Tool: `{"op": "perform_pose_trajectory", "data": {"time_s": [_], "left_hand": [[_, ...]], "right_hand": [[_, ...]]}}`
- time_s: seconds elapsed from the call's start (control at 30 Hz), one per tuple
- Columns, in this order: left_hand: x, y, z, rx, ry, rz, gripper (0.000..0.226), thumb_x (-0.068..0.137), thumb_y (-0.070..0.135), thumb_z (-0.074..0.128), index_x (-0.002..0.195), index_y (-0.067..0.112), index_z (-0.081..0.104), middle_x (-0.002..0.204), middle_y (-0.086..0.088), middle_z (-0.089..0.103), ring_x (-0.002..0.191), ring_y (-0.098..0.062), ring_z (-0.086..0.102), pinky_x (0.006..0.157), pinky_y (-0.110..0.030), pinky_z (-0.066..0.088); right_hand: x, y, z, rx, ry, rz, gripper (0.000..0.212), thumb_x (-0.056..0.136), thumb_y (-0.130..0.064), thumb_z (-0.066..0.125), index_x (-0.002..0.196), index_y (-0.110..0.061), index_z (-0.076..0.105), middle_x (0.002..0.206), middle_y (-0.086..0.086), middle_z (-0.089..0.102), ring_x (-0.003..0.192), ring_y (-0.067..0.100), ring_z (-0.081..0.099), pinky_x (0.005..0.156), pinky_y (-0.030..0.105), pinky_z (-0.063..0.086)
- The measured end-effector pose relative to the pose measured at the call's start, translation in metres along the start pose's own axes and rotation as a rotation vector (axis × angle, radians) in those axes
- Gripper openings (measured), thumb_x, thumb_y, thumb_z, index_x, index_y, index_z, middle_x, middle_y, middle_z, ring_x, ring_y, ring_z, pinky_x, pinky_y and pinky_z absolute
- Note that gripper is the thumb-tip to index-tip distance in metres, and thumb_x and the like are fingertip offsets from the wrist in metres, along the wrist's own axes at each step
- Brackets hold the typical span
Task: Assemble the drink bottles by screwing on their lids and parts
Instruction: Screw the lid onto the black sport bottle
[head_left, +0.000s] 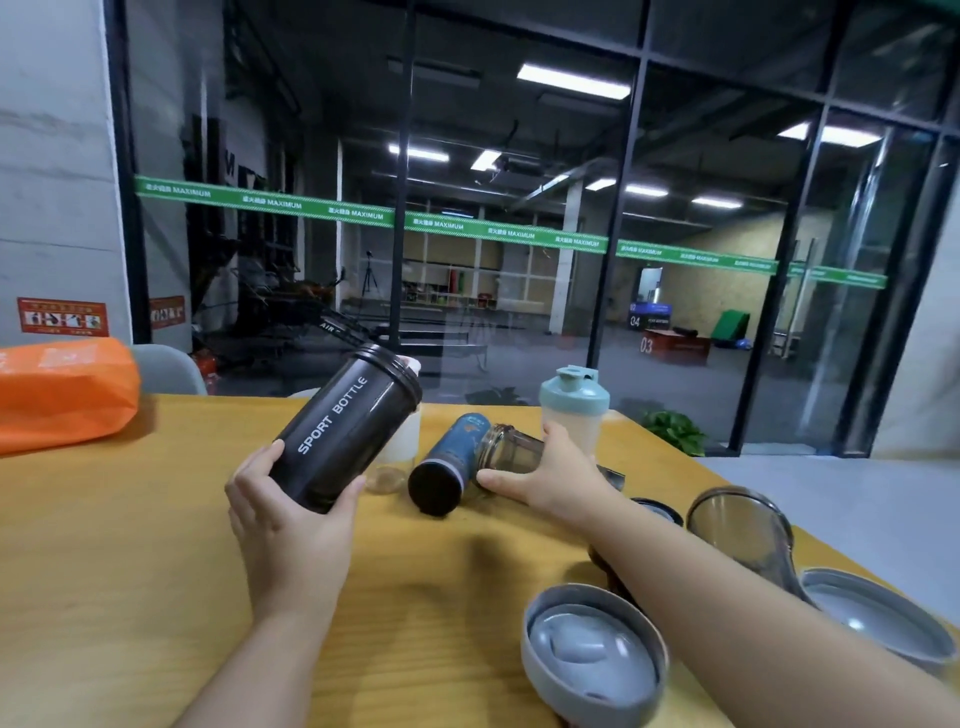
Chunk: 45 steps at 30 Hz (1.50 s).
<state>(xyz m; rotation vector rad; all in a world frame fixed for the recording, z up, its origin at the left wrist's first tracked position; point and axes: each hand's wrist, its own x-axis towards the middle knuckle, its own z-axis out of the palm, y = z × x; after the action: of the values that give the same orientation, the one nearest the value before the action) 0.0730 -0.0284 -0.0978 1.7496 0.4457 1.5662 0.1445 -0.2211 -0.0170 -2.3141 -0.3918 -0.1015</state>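
So you've got the dark smoky plastic shaker body with white "SPORT BOTTLE" lettering (345, 428) lifted off the yellow wooden table (130, 519), tilted so its open threaded mouth points up and away from you. Your left hand (291, 514) is wrapped around its base end, fingers and thumb curled on it. My guess is you hold it low like that to leave the rim free for whatever screws on next.

Just right of that shaker, your right hand (550, 475) is reaching onto a small clear-brown plastic cup section (506, 449) lying on its side, thumb underneath and fingers over the top. It looks closed on it, probably to bring it over as the screw-on part.

Between the shaker and that cup lies a blue patterned cylinder bottle with a black end (452, 462), touching or very nearly touching the cup. Further right and behind stands a frosted shaker with a mint-green flip lid (574, 402), already capped.

Nearer you, right of the dark shaker, sit two grey round lids, one (592, 654) open side up and another (878, 616) beside it, plus a smoky translucent piece (740, 527). Far left is an orange plastic bag (62, 389).

The dark shaker itself looks glossy and slippery, with no lid yet.
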Motion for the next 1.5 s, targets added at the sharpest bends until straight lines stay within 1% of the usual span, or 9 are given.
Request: {"op": "perform_pose_trajectory", "data": {"time_s": [0.1,0.27,0.43,0.6,0.8,0.93,1.23,1.37,1.5], "left_hand": [[-0.004,0.004,0.000,-0.045,-0.088,-0.032,0.085,0.061,0.008,0.087,0.125,0.019,0.032,0.131,-0.021,0.041,0.123,-0.040,0.043,0.099,-0.058,0.039],[-0.012,0.014,0.002,-0.090,-0.422,-0.108,0.079,0.065,0.015,0.086,0.128,0.024,0.038,0.121,0.003,0.043,0.113,-0.019,0.044,0.091,-0.031,0.036],[-0.016,0.018,0.003,-0.108,-0.567,-0.123,0.074,0.065,0.020,0.086,0.118,0.036,0.036,0.120,0.006,0.050,0.106,-0.015,0.048,0.087,-0.029,0.036],[-0.019,0.022,0.004,-0.098,-0.670,-0.133,0.068,0.068,0.030,0.083,0.116,0.041,0.037,0.114,0.009,0.056,0.103,-0.017,0.054,0.085,-0.031,0.040],[-0.020,0.027,0.002,-0.100,-0.722,-0.126,0.067,0.069,0.036,0.081,0.119,0.042,0.037,0.112,0.015,0.055,0.103,-0.014,0.054,0.085,-0.030,0.040],[-0.020,0.025,0.002,-0.101,-0.724,-0.131,0.067,0.069,0.038,0.081,0.120,0.044,0.037,0.113,0.015,0.056,0.104,-0.014,0.055,0.087,-0.032,0.042],[-0.019,0.023,0.004,-0.108,-0.706,-0.144,0.065,0.070,0.037,0.080,0.119,0.045,0.038,0.114,0.015,0.058,0.105,-0.013,0.055,0.089,-0.033,0.043],[-0.019,0.024,0.004,-0.124,-0.700,-0.149,0.064,0.072,0.037,0.080,0.119,0.044,0.038,0.115,0.012,0.058,0.104,-0.014,0.055,0.087,-0.032,0.042],[-0.019,0.023,0.005,-0.155,-0.684,-0.168,0.061,0.072,0.037,0.079,0.117,0.042,0.039,0.116,0.009,0.058,0.104,-0.015,0.055,0.084,-0.031,0.040]], "right_hand": [[-0.006,0.014,-0.017,-0.081,-0.017,0.045,0.100,0.069,-0.061,0.073,0.144,-0.014,0.026,0.144,0.007,0.040,0.135,0.029,0.032,0.105,0.039,0.034],[-0.012,0.025,-0.045,-0.264,-0.182,0.110,0.073,0.081,-0.048,0.069,0.137,-0.011,0.039,0.135,0.006,0.051,0.120,0.023,0.050,0.087,0.025,0.039],[-0.015,0.031,-0.057,-0.525,-0.305,0.184,0.066,0.079,-0.054,0.068,0.129,-0.014,0.051,0.121,0.006,0.060,0.107,0.025,0.057,0.094,0.036,0.047],[-0.012,0.034,-0.067,-0.684,-0.359,0.226,0.074,0.076,-0.065,0.063,0.130,-0.016,0.051,0.120,0.004,0.057,0.105,0.024,0.054,0.093,0.035,0.046],[-0.011,0.035,-0.068,-0.718,-0.408,0.236,0.075,0.076,-0.064,0.063,0.133,-0.017,0.050,0.131,0.006,0.054,0.115,0.026,0.053,0.096,0.035,0.044],[-0.012,0.035,-0.064,-0.705,-0.378,0.219,0.060,0.075,-0.059,0.067,0.117,-0.017,0.057,0.111,0.003,0.058,0.098,0.022,0.055,0.079,0.030,0.043],[-0.015,0.026,-0.066,-0.592,-0.254,0.233,0.037,0.073,-0.052,0.071,0.072,-0.020,0.051,0.078,0.001,0.056,0.078,0.021,0.055,0.057,0.025,0.040],[-0.019,0.015,-0.078,-0.524,-0.197,0.241,0.043,0.075,-0.054,0.070,0.082,-0.016,0.053,0.084,0.001,0.057,0.079,0.020,0.055,0.065,0.027,0.042],[-0.020,0.008,-0.094,-0.320,-0.095,0.216,0.040,0.074,-0.052,0.071,0.086,-0.015,0.061,0.076,0.001,0.060,0.065,0.016,0.055,0.057,0.024,0.044]]}}
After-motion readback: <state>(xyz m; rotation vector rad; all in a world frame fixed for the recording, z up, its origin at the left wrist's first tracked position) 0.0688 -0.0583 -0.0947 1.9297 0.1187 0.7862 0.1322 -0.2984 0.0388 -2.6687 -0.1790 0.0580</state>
